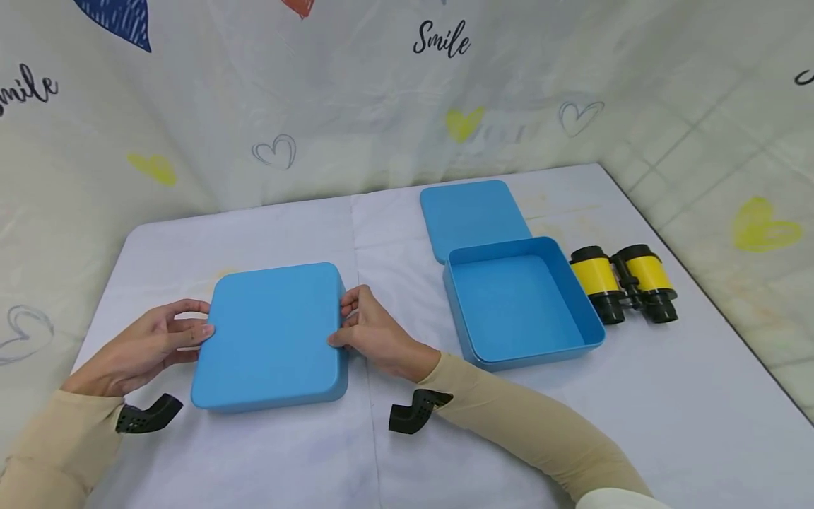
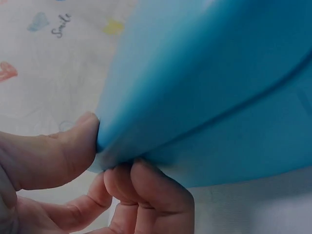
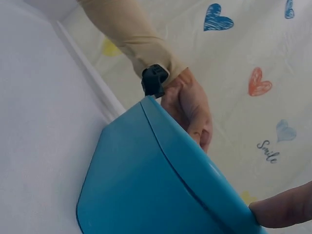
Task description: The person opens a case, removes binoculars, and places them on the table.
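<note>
A lidded blue box [image 1: 273, 336] lies in front of me at the left, a seam running round its side below the lid. My left hand [image 1: 155, 346] grips its left edge; in the left wrist view the thumb [image 2: 78, 146] presses the rim while curled fingers [image 2: 156, 190] bear on the side. At the opposite edge my right hand [image 1: 384, 336] holds the box, thumb at the lid's edge and fingers bent against the side. The right wrist view shows that thumb [image 3: 282, 207] on the lid rim; its other fingers are hidden there.
An open blue box [image 1: 528, 304] stands to the right with nothing inside. Its flat blue lid [image 1: 473, 212] lies behind it. Yellow and black binoculars [image 1: 649, 279] lie beyond its right side. The white-covered table [image 1: 407, 459] meets a printed cloth backdrop [image 1: 356, 85].
</note>
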`<move>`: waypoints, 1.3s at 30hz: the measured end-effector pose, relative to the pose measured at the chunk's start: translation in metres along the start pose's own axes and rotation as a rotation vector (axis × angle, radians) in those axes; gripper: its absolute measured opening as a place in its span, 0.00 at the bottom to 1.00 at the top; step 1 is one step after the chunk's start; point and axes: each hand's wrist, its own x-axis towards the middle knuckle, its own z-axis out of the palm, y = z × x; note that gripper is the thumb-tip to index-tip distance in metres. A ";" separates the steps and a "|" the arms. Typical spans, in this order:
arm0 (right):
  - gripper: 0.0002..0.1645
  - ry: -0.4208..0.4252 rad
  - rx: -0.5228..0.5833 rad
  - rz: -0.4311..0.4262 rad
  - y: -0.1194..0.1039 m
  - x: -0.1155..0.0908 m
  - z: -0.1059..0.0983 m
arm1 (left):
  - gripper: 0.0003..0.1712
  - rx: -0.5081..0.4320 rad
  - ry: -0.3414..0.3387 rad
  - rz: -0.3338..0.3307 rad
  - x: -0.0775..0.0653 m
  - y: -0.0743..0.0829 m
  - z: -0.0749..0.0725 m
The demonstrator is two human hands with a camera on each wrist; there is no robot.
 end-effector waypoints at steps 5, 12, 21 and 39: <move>0.32 0.017 -0.024 -0.004 -0.002 -0.001 0.000 | 0.27 0.016 0.001 0.019 0.000 0.001 0.000; 0.30 0.016 -0.011 0.016 -0.003 -0.003 0.000 | 0.36 0.036 0.013 0.005 0.000 0.000 0.002; 0.29 0.003 0.000 0.041 -0.001 -0.003 0.000 | 0.28 -0.010 0.008 0.019 -0.005 -0.008 0.005; 0.28 -0.030 0.004 0.072 -0.004 -0.006 0.001 | 0.19 -0.145 0.004 0.130 -0.012 -0.029 0.010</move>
